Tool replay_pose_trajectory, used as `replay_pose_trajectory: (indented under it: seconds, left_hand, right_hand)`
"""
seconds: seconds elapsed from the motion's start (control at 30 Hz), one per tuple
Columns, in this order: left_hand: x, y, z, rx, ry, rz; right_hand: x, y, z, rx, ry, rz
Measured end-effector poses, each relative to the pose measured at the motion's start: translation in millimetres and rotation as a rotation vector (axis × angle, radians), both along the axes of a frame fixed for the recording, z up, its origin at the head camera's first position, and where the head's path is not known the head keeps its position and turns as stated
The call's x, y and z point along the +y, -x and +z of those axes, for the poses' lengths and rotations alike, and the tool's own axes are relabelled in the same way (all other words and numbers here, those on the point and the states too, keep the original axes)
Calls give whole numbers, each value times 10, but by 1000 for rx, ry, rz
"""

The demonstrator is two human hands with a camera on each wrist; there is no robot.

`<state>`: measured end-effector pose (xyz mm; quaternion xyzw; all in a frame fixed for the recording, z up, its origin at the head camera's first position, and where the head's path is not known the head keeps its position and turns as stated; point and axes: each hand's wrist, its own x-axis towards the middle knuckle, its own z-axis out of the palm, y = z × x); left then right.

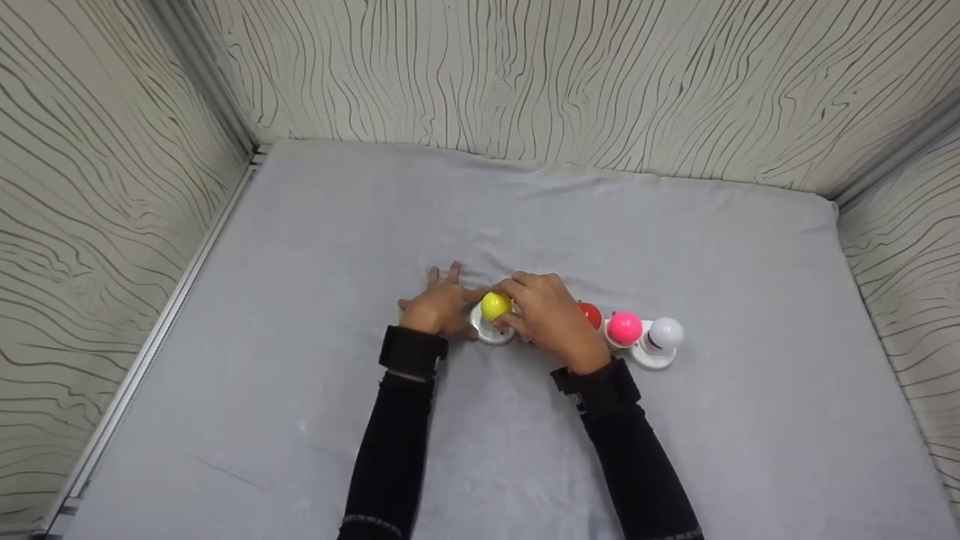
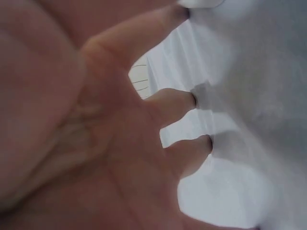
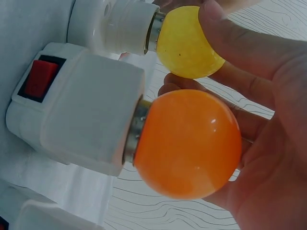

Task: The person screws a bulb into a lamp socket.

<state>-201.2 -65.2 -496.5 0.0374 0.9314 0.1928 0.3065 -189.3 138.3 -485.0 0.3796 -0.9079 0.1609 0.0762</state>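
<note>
From the head view: four round bulbs stand in a row on the grey-covered counter (image 1: 300, 360). Counting left to right, that's one yellow bulb (image 1: 495, 306), one orange bulb (image 1: 591, 315) half hidden behind the hand, one pink bulb (image 1: 624, 328) and one white bulb (image 1: 666, 333), each on a white base. Two hands are in play, both in black sleeves. The right hand (image 1: 551, 319) is curled round the yellow bulb from the right, fingers wrapped over its top. The left hand (image 1: 439, 306) lies flat just left of the yellow bulb's white socket (image 1: 491, 334), fingers spread on the cloth.

Over to the left wrist view: it's all palm, close and blurred. Three fingers (image 2: 177, 101) show, straight and parted, their tips pressing into the grey cloth (image 2: 259, 96). Nothing is held.

Now the right wrist view: two bulbs fill the frame. The yellow one sits in its socket at the top, with the right hand's fingers (image 3: 240, 52) curled against it. Just below, the orange one is seated in a white block with one red switch (image 3: 41, 79), resting against the palm.
</note>
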Motion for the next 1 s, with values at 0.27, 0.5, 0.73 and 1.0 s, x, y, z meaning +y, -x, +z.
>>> replay_pose_trajectory:
  seconds: [0.27, 0.5, 0.73, 1.0]
  left_hand:
    - [2, -43, 11, 3, -26, 11]
    - [13, -43, 19, 15, -25, 15]
    - [16, -41, 25, 24, -27, 16]
    - [-27, -54, 25, 43, -38, -3]
  right_hand:
    - [15, -28, -10, -56, 15, -10]
    - [8, -49, 12, -57, 12, -8]
    - [5, -80, 45, -62, 24, -10]
    - [35, -88, 73, -137, 59, -32]
